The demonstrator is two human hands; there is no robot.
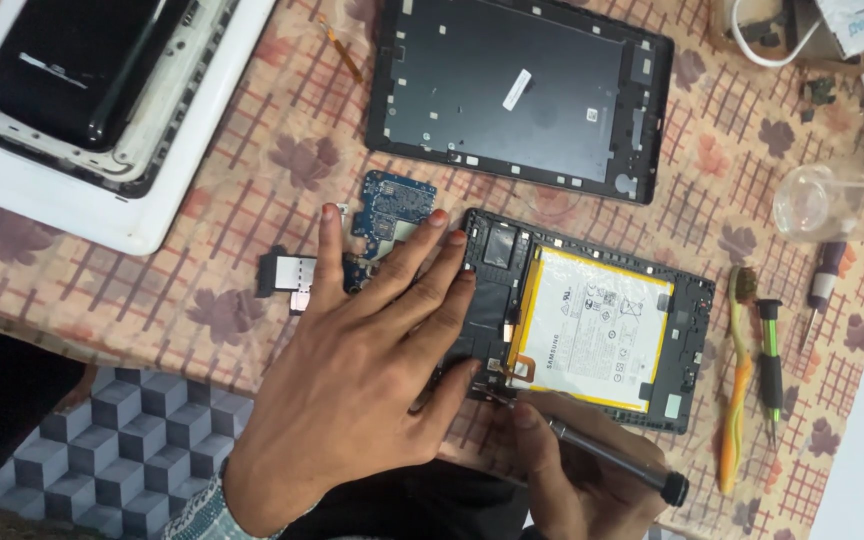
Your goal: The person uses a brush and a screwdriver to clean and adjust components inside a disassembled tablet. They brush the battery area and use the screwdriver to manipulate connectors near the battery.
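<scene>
My left hand [362, 350] lies flat with spread fingers, pressing on the left end of an opened tablet frame [687, 340] that holds a white battery [597, 330] with a yellow edge. A blue circuit board [389, 210] sits under and just beyond my fingertips. My right hand [577, 470] grips a dark slim tool [617, 462] like a pen, its tip at the frame's lower edge near an orange flex strip [524, 368] by the battery's corner.
A detached dark back cover [522, 90] lies at the top. A white tray [102, 215] with stacked devices sits top left. A small metal part [287, 277] lies left. A toothbrush [740, 380], green-tipped tool [770, 360], screwdriver [822, 290] and clear cup [832, 195] lie right.
</scene>
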